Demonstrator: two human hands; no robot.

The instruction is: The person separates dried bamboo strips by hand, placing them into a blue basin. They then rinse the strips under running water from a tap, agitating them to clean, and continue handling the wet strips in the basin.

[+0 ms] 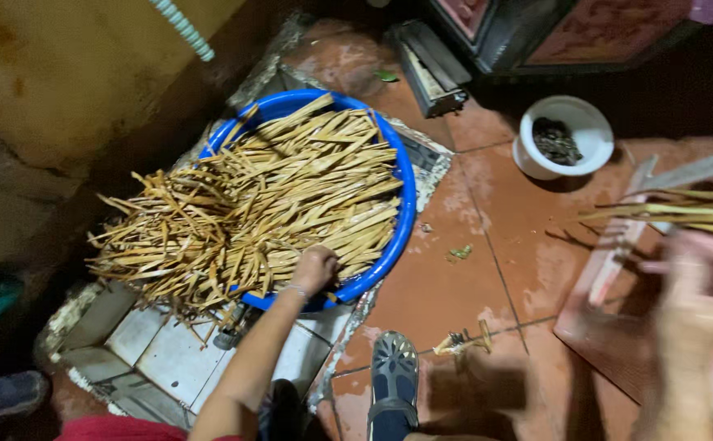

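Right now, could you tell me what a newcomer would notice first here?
A big blue basin heaped with pale dried strips fills the middle floor, the left hand reaching into the near edge. At right, the blurred right hand holds a few strips; a white pot stands behind.

The blue basin [406, 204] is heaped with dried bamboo strips [250, 208] that spill well over its left rim, so that side is blocked. Its near rim is taken up by the left hand [315, 268]. To the right of the basin, open red floor tile [454, 286] is left bare. Further right of it, passage is narrowed by a white pot [564, 135], a wooden board [609, 310] and the blurred right hand [695, 310]. Nearer than the basin, a sandalled foot [393, 371] is planted.
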